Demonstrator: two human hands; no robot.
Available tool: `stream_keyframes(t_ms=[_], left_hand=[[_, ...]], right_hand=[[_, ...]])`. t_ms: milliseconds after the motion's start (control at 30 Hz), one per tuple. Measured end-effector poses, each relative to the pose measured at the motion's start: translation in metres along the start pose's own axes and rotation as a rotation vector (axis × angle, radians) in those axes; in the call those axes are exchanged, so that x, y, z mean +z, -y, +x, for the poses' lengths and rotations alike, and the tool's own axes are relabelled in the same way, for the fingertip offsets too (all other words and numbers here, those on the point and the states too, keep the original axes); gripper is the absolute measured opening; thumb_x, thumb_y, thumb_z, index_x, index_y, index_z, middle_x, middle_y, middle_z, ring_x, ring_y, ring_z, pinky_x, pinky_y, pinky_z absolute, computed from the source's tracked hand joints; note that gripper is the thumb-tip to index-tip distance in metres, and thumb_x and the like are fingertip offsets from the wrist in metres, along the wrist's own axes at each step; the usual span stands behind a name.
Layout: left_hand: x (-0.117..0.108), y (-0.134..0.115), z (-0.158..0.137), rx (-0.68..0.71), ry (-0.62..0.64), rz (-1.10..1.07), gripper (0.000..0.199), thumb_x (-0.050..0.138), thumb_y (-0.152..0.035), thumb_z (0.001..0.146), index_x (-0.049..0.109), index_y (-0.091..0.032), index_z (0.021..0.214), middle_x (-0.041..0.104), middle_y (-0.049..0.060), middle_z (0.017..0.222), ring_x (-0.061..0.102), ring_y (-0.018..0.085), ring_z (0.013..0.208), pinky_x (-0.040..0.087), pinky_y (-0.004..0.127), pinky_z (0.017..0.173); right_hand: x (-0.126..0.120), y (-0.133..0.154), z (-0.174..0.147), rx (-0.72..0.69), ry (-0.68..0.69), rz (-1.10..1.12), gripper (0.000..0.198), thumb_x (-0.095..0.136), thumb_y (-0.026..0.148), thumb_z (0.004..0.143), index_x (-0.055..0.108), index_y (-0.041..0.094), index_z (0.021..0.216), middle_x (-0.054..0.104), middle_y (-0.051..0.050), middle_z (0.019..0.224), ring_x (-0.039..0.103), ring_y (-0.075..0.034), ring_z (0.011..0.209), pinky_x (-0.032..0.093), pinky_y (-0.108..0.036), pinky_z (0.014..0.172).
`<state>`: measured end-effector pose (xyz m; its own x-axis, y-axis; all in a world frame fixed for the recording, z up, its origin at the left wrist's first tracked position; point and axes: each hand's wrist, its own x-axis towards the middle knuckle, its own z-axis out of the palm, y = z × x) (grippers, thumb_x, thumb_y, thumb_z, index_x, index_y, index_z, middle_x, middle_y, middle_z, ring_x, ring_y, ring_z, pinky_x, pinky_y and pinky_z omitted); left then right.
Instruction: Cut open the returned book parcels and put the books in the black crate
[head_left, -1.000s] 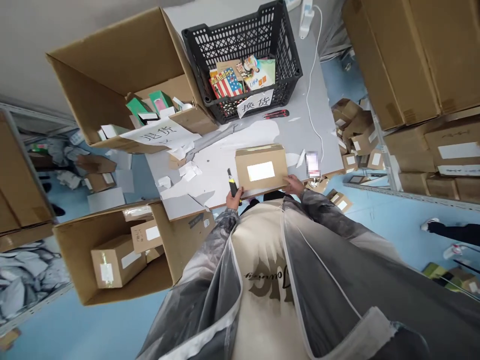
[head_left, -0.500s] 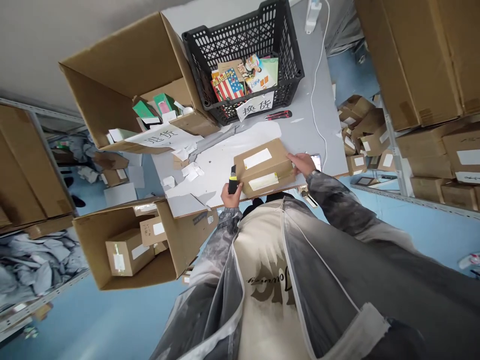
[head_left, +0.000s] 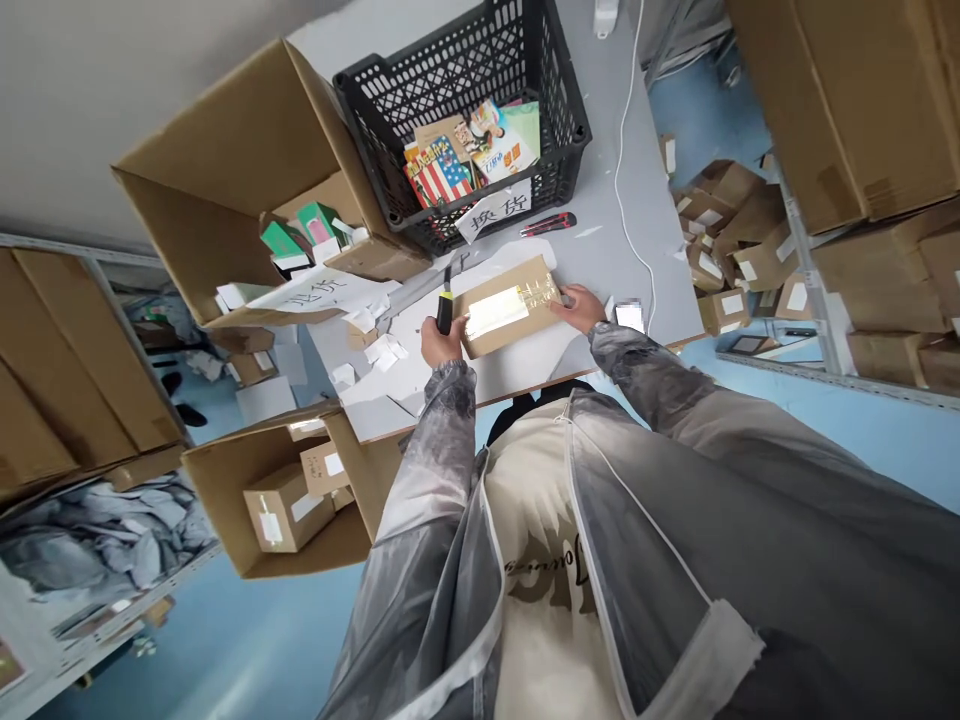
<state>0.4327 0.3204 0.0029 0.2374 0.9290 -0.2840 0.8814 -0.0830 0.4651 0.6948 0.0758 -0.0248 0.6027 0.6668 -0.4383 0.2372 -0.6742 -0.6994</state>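
A small brown cardboard box (head_left: 501, 338) lies at the table's near side, a white label and shiny clear tape on its upper face. My left hand (head_left: 441, 344) is closed around a black and yellow utility knife (head_left: 445, 310), its blade pointing away from me. The thumb of that hand reaches the box's left end. At the opposite end, my right hand (head_left: 580, 308) grips the box by its edge, thumb and fingers around the corner. Farther back on the table rests a second cutter, red and black (head_left: 549, 224).
Behind stand a black plastic crate (head_left: 581, 150) of books and a large carton (head_left: 217, 130) with small green boxes. Another open carton (head_left: 356, 480) holds parcels at lower left. Paper scraps (head_left: 385, 352), a white cable (head_left: 621, 180) and a phone (head_left: 628, 315) lie on the table.
The box has turned from showing two faces to showing one taped, labelled face. My left hand and the knife have moved up and left in view.
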Motion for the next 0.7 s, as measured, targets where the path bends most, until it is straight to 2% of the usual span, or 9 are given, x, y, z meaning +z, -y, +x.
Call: stream_keyframes(t_ms=[67,200,300,367,533,633,700], left_hand=[[-0.002,-0.01,-0.002,0.151,0.059,0.036,0.045,0.104,-0.049,0.103,0.08,-0.019,0.126,0.083,0.014,0.122,0.082,0.038,0.117,0.063,0.041,0.099],[0.01,-0.046,-0.004,0.463,0.302,-0.017,0.05,0.096,-0.037,0.111,0.081,-0.024,0.156,0.086,0.013,0.131,0.083,0.037,0.122,0.061,0.039,0.104],[0.024,-0.074,0.002,0.656,0.48,0.016,0.04,0.087,-0.037,0.117,0.087,-0.025,0.156,0.086,0.016,0.131,0.082,0.037,0.127,0.06,0.038,0.107],[0.029,-0.085,0.008,0.743,0.542,0.128,0.04,0.083,-0.038,0.119,0.089,-0.026,0.157,0.084,0.017,0.126,0.081,0.037,0.123,0.06,0.038,0.105],[0.021,-0.084,0.016,0.919,0.584,0.349,0.051,0.059,-0.033,0.126,0.081,-0.027,0.171,0.078,0.021,0.121,0.077,0.036,0.116,0.06,0.043,0.104],[0.01,-0.078,0.015,0.942,0.62,0.388,0.058,0.052,-0.027,0.124,0.076,-0.028,0.177,0.077,0.022,0.123,0.075,0.037,0.116,0.06,0.047,0.106],[-0.001,-0.072,0.017,0.962,0.632,0.447,0.065,0.049,-0.023,0.123,0.068,-0.026,0.186,0.077,0.023,0.123,0.075,0.038,0.117,0.059,0.049,0.107]], right_hand=[[0.011,-0.001,-0.004,0.043,-0.031,0.13,0.061,0.087,0.065,0.114,0.094,0.017,0.152,0.087,-0.012,0.153,0.085,-0.031,0.127,0.068,-0.037,0.121],[0.025,0.001,-0.009,0.069,-0.099,0.275,0.051,0.091,0.067,0.111,0.098,0.025,0.14,0.09,-0.006,0.15,0.083,-0.035,0.145,0.064,-0.044,0.132],[0.027,0.0,-0.011,0.095,-0.081,0.287,0.053,0.094,0.069,0.108,0.098,0.026,0.139,0.091,-0.008,0.149,0.083,-0.035,0.146,0.066,-0.043,0.129],[0.028,-0.002,-0.011,0.098,-0.069,0.283,0.052,0.093,0.069,0.109,0.099,0.026,0.138,0.093,-0.009,0.145,0.084,-0.036,0.144,0.066,-0.044,0.127],[0.029,-0.005,-0.009,0.194,-0.047,0.293,0.055,0.097,0.077,0.102,0.101,0.029,0.128,0.096,-0.006,0.123,0.086,-0.039,0.135,0.069,-0.042,0.113],[0.027,0.0,-0.008,0.227,-0.017,0.224,0.055,0.094,0.083,0.102,0.102,0.033,0.123,0.095,-0.004,0.112,0.086,-0.039,0.128,0.067,-0.039,0.105],[0.026,0.007,-0.008,0.218,0.007,0.137,0.057,0.089,0.086,0.106,0.102,0.032,0.121,0.094,-0.006,0.111,0.086,-0.038,0.123,0.064,-0.038,0.102]])
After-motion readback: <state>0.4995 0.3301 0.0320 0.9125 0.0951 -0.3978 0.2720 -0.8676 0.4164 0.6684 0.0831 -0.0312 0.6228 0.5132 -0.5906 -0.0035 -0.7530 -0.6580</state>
